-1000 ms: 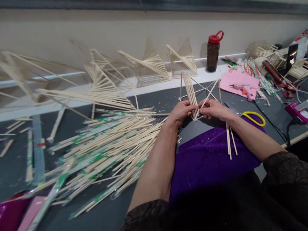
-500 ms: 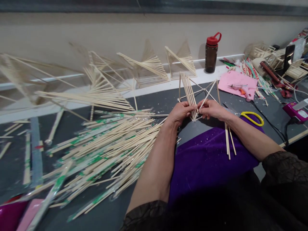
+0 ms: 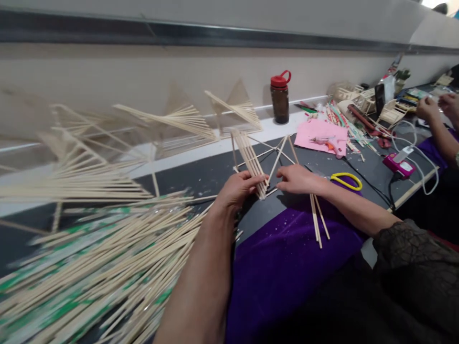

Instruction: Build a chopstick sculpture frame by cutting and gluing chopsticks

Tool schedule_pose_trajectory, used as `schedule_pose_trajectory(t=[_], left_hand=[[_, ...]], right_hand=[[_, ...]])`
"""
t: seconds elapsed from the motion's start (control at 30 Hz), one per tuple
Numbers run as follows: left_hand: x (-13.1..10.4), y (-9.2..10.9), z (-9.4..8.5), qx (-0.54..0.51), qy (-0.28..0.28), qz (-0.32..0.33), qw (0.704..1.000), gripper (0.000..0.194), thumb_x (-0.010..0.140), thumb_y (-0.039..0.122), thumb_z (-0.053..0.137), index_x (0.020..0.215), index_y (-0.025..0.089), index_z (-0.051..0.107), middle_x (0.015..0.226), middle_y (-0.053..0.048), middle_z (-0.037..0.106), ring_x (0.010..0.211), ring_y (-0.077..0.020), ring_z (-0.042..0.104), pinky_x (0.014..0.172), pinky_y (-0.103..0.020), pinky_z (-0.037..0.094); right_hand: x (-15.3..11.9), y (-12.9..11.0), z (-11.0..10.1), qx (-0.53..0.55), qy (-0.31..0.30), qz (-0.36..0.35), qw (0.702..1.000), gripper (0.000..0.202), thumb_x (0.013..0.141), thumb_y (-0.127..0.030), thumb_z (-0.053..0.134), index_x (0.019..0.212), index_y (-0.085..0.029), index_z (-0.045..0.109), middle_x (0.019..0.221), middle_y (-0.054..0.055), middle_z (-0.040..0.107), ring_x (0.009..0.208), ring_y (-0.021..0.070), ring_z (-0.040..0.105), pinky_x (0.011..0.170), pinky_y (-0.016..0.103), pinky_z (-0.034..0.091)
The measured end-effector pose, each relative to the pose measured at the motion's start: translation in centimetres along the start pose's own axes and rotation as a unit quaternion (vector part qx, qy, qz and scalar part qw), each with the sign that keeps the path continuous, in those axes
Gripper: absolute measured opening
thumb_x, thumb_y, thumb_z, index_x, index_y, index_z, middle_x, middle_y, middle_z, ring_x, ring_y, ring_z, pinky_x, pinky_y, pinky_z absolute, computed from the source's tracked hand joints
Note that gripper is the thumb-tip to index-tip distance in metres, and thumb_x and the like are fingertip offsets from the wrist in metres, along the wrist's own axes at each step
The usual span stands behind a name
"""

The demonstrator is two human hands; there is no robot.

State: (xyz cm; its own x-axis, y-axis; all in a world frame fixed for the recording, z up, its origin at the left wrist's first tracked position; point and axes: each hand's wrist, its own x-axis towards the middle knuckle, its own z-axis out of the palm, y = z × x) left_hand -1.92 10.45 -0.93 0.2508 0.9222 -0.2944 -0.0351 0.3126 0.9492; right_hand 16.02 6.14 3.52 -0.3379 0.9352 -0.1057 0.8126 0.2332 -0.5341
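My left hand [image 3: 234,188] is closed on the lower end of a frame of wooden chopsticks [image 3: 250,155], its thumb lying across a row of sticks set side by side. Slanting sticks join this row to the rest of the frame, which stands on the grey table. Just right of the frame is my right hand [image 3: 296,179], holding nothing that I can see, with a small gap between thumb and fingers. Loose chopsticks [image 3: 315,220] stick out below my right wrist onto a purple cloth [image 3: 283,258]. Yellow-handled scissors [image 3: 346,181] lie beside that wrist.
Many chopsticks [image 3: 118,267], some in green-printed wrappers, cover the left. Finished-looking stick structures [image 3: 186,119] line the wall by a red-lidded bottle [image 3: 280,102]. A glue gun [image 3: 328,142] rests on pink sheet [image 3: 304,131]; its cord runs near a purple power box [image 3: 398,165]. Another person's hands [image 3: 428,109] show far right.
The view has swung right, bringing another person's hands in. My right hand has let go of the slanting stick and drawn slightly away from the frame; my left keeps its hold.
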Motion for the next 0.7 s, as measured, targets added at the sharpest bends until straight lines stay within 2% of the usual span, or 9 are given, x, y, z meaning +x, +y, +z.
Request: schedule_pose_trajectory(t=[0.07, 0.17, 0.2, 0.27, 0.37, 0.47, 0.53, 0.6, 0.7], left_hand=[[0.0, 0.1, 0.0, 0.006, -0.003, -0.008, 1.0, 0.039, 0.042, 0.03, 0.086, 0.073, 0.009, 0.073, 0.068, -0.009, 0.071, 0.059, -0.0165, 0.062, 0.055, -0.027, 0.048], [-0.1, 0.1, 0.0, 0.013, 0.0, -0.009, 1.0, 0.039, 0.043, 0.03, 0.086, 0.073, 0.009, 0.073, 0.069, -0.01, 0.071, 0.06, -0.0154, 0.062, 0.056, -0.026, 0.048], [-0.1, 0.1, 0.0, 0.011, 0.001, -0.006, 1.0, 0.038, 0.043, 0.03, 0.086, 0.072, 0.009, 0.073, 0.069, -0.01, 0.071, 0.06, -0.0153, 0.062, 0.056, -0.026, 0.048], [-0.1, 0.1, 0.0, 0.007, 0.001, -0.003, 1.0, 0.037, 0.044, 0.03, 0.086, 0.071, 0.009, 0.073, 0.068, -0.01, 0.071, 0.06, -0.0154, 0.062, 0.056, -0.026, 0.048], [0.0, 0.0, 0.0, 0.007, 0.003, 0.0, 1.0, 0.037, 0.045, 0.031, 0.085, 0.072, 0.008, 0.072, 0.069, -0.01, 0.071, 0.06, -0.0154, 0.062, 0.056, -0.025, 0.049], [-0.1, -0.1, 0.0, 0.005, 0.005, 0.006, 1.0, 0.037, 0.045, 0.031, 0.085, 0.071, 0.008, 0.071, 0.068, -0.01, 0.07, 0.06, -0.0152, 0.062, 0.057, -0.025, 0.049], [-0.1, -0.1, 0.0, 0.007, 0.005, 0.008, 1.0, 0.037, 0.045, 0.031, 0.085, 0.07, 0.009, 0.071, 0.067, -0.009, 0.07, 0.059, -0.0152, 0.062, 0.056, -0.026, 0.049], [-0.2, 0.0, 0.1, 0.009, 0.006, 0.01, 1.0, 0.036, 0.044, 0.031, 0.085, 0.07, 0.01, 0.071, 0.067, -0.008, 0.07, 0.058, -0.0155, 0.061, 0.055, -0.026, 0.049], [-0.2, 0.1, 0.1, 0.008, 0.01, 0.005, 1.0, 0.035, 0.043, 0.03, 0.085, 0.07, 0.01, 0.072, 0.067, -0.008, 0.07, 0.059, -0.0157, 0.062, 0.056, -0.026, 0.049]], right_hand=[[-1.5, 0.4, -1.1, -0.077, 0.011, -0.032, 0.996, 0.019, 0.084, -0.026, 0.058, 0.095, -0.015, 0.069, 0.09, 0.01, 0.072, 0.081, 0.0198, 0.064, 0.066, 0.027, 0.042], [-3.5, 2.9, -3.4, -0.063, 0.07, -0.031, 0.995, 0.021, 0.087, -0.026, 0.052, 0.088, -0.018, 0.071, 0.087, 0.005, 0.072, 0.078, 0.0161, 0.062, 0.067, 0.025, 0.039], [-3.9, 4.4, -4.3, -0.051, 0.102, -0.011, 0.993, 0.022, 0.086, -0.024, 0.051, 0.086, -0.017, 0.071, 0.085, 0.004, 0.072, 0.076, 0.0149, 0.061, 0.067, 0.024, 0.039], [-4.1, 7.9, -6.2, -0.057, 0.175, 0.079, 0.98, 0.025, 0.087, -0.024, 0.048, 0.085, -0.015, 0.071, 0.08, 0.005, 0.071, 0.073, 0.0147, 0.06, 0.066, 0.024, 0.038], [-3.5, 13.1, -8.2, -0.108, 0.24, 0.217, 0.94, 0.029, 0.087, -0.029, 0.049, 0.093, -0.012, 0.072, 0.082, 0.009, 0.072, 0.076, 0.0168, 0.061, 0.065, 0.025, 0.037], [-2.4, 16.5, -8.6, -0.11, 0.202, 0.294, 0.928, 0.032, 0.078, -0.039, 0.061, 0.093, -0.013, 0.072, 0.092, 0.012, 0.072, 0.085, 0.0203, 0.063, 0.067, 0.025, 0.039], [-1.6, 17.5, -8.4, -0.091, 0.181, 0.317, 0.927, 0.03, 0.068, -0.036, 0.07, 0.088, -0.013, 0.072, 0.09, 0.012, 0.072, 0.087, 0.0223, 0.064, 0.067, 0.026, 0.04], [-0.9, 17.9, -8.4, -0.067, 0.185, 0.329, 0.924, 0.023, 0.063, -0.028, 0.072, 0.08, -0.013, 0.072, 0.081, 0.012, 0.071, 0.083, 0.0229, 0.065, 0.064, 0.026, 0.041], [-0.7, 18.1, -8.8, -0.01, 0.216, 0.328, 0.92, 0.018, 0.069, -0.029, 0.065, 0.071, -0.011, 0.068, 0.066, 0.01, 0.068, 0.067, 0.0192, 0.064, 0.056, 0.024, 0.041]])
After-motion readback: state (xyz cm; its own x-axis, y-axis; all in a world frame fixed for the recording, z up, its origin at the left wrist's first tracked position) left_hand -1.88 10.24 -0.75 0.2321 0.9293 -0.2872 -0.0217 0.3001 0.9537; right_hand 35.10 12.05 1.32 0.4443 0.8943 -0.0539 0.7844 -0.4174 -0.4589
